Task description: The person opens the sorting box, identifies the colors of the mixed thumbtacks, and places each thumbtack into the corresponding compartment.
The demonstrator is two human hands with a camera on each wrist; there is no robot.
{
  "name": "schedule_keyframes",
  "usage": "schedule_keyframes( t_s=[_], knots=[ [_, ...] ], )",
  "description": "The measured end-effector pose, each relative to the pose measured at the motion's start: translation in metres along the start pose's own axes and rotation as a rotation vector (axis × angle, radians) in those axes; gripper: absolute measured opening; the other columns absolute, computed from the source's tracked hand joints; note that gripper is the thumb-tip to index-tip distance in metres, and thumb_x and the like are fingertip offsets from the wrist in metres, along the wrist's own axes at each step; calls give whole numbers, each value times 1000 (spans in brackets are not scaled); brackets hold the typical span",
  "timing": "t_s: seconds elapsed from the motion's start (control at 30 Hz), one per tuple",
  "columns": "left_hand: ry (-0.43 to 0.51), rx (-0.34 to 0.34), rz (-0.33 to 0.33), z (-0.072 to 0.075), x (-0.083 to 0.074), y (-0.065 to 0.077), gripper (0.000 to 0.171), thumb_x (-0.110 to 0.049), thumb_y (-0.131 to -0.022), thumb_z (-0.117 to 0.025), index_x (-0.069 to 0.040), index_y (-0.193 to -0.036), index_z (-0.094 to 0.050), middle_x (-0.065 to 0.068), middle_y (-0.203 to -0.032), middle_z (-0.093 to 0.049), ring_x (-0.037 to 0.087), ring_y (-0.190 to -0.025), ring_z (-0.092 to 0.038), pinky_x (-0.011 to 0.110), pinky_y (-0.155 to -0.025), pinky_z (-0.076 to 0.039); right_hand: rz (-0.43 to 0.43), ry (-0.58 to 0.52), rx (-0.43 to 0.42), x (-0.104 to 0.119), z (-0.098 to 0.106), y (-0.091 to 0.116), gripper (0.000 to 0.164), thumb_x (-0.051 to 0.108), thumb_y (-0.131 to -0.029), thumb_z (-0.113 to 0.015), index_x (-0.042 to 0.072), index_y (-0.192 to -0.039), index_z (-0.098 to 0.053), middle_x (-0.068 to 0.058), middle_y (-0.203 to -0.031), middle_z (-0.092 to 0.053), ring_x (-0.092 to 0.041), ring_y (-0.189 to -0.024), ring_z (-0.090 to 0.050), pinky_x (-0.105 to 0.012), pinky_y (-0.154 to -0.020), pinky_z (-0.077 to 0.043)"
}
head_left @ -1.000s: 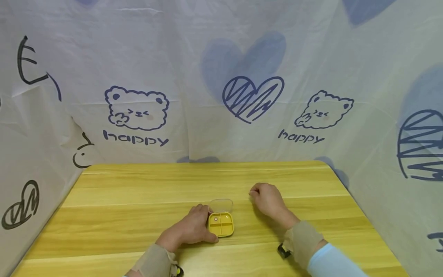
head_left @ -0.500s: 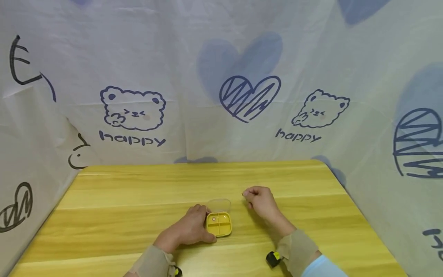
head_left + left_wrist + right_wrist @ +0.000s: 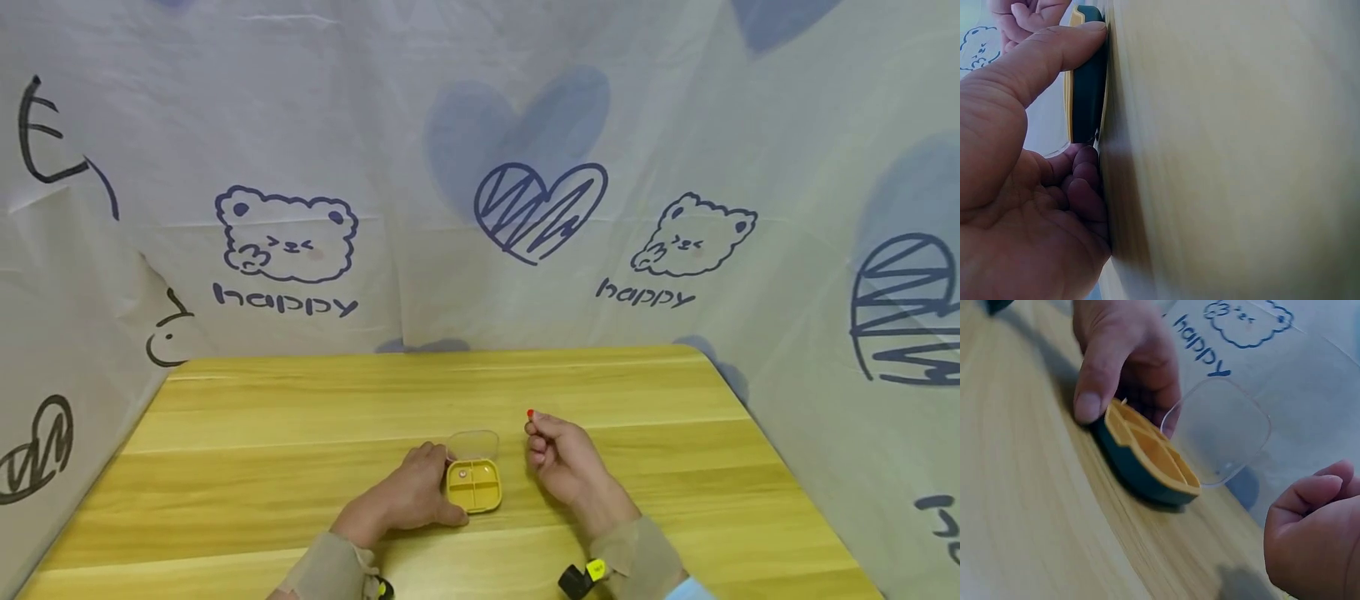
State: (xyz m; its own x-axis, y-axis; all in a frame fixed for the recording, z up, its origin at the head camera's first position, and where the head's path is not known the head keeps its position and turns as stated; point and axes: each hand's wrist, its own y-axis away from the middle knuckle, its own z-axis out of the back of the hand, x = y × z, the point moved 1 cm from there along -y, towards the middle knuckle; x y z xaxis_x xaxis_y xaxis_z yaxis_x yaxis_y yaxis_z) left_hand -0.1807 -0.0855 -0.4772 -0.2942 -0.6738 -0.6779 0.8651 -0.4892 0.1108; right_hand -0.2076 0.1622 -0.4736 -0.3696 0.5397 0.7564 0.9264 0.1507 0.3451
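A yellow four-compartment pill box [image 3: 474, 498] lies on the table, its clear lid [image 3: 474, 444] raised at the back. In the right wrist view the box wall [image 3: 1141, 477] looks dark green below a yellow rim. A tiny pale round piece [image 3: 462, 474] sits in the far-left compartment. My left hand [image 3: 412, 496] holds the box's left side, the thumb in front and the fingers behind. To the right of the box, above the table, my right hand [image 3: 566, 462] pinches a small red piece [image 3: 530, 413] between thumb and forefinger. Its exact kind is too small to tell.
The wooden table [image 3: 285, 408] runs back to a white cloth backdrop [image 3: 420, 208] with blue hearts and bear drawings. More cloth hangs at the left and right. Each wrist wears a strap with a black camera [image 3: 576, 581].
My right hand has turned and drawn slightly nearer the box, and the red piece has come into sight at its fingertips. The left hand keeps its hold on the pill box.
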Motion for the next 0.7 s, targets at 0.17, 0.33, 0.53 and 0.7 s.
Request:
schedule_keyframes(
  t_s=[0.17, 0.33, 0.53, 0.7],
  knots=[
    [-6, 3, -5, 0, 1, -1, 72, -32, -71, -94, 0, -124, -58, 7, -110, -56, 25, -104, -51, 51, -99, -46, -84, -245, 46, -2, 2, 1, 9, 16, -114, -42, 12, -109, -48, 2, -82, -59, -6, -63, -41, -17, -57, -31],
    [5, 10, -4, 1, 1, -1, 72, -32, -72, -94, -1, -125, -58, 7, -110, -55, 25, -104, -50, 52, -99, -46, -110, -368, 100, -6, 4, 3, 12, 19, -115, -40, 13, -109, -48, 1, -85, -55, -7, -62, -37, -18, -57, -29],
    [2, 4, -3, 2, -1, 1, 71, -31, -71, -94, 0, -124, -58, 7, -109, -55, 25, -104, -51, 52, -99, -46, -92, -450, 135, -10, 2, 4, 15, 20, -115, -39, 14, -104, -47, 1, -84, -54, -8, -60, -36, -20, -58, -28],
    [6, 2, 2, 2, -1, 1, 71, -31, -70, -94, 0, -123, -58, 7, -108, -55, 25, -103, -51, 51, -99, -46, -89, -490, 212, -12, 2, 5, 20, 20, -115, -39, 12, -101, -51, 1, -84, -53, -8, -61, -32, -21, -59, -27]
  ],
)
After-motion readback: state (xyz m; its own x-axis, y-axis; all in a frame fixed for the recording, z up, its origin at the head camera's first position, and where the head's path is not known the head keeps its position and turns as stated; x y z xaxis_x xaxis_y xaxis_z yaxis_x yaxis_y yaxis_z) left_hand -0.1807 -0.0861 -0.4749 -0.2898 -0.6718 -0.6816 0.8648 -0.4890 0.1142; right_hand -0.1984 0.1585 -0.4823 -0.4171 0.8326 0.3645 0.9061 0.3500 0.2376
